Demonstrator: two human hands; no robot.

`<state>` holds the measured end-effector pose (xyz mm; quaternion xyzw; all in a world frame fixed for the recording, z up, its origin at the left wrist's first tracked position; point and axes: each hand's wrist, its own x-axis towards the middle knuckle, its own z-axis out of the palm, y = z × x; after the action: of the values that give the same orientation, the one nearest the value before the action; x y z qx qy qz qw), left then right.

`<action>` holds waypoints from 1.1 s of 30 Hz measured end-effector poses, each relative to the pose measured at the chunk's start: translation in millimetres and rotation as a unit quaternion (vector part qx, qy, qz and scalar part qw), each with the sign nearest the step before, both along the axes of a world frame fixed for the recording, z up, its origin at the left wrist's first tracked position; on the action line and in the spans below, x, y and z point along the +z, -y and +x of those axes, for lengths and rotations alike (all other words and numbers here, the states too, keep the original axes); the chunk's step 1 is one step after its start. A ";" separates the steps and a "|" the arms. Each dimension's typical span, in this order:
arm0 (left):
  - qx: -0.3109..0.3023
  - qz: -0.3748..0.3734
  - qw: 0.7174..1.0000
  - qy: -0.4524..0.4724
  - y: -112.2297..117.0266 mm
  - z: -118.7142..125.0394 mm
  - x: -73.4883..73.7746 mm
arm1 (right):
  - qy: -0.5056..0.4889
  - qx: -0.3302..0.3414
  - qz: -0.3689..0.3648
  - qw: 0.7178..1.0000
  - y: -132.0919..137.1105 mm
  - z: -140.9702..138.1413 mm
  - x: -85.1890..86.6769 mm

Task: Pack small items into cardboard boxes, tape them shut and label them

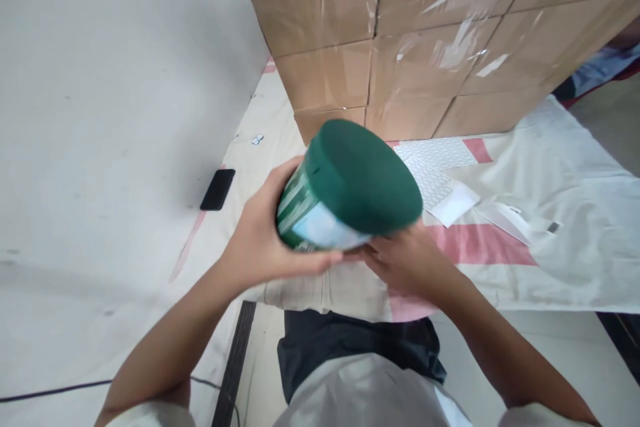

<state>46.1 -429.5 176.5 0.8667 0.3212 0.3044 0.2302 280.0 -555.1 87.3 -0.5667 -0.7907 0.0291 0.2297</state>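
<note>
A green plastic tub [323,223] with a dark green lid [370,177] is held up above the table, tilted so the lid faces up and to the right. A pale blue and white label wraps part of its side; the print is too blurred to read. My left hand [270,233] is wrapped round the tub's left side, thumb along the near side. My right hand [407,257] is closed against the tub's lower right side, under the lid's edge. The lid partly hides the right fingers.
Taped cardboard boxes [410,73] are stacked at the back. Sticker sheets [430,180] and white paper pieces [505,221] lie at right. A black phone [218,189] rests on the left by the pale wall [100,147]. A cream-and-pink cloth [575,267] covers the table.
</note>
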 end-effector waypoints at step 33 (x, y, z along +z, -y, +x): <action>-0.138 0.122 0.833 -0.522 -38.1 149.5 -73.6 | -0.135 -0.191 0.249 0.940 -1.4 68.6 -64.4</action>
<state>195.6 -391.4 102.9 0.9530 0.2312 -0.1916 -0.0401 348.7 -553.7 22.9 -0.6228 -0.6109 -0.1371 0.4691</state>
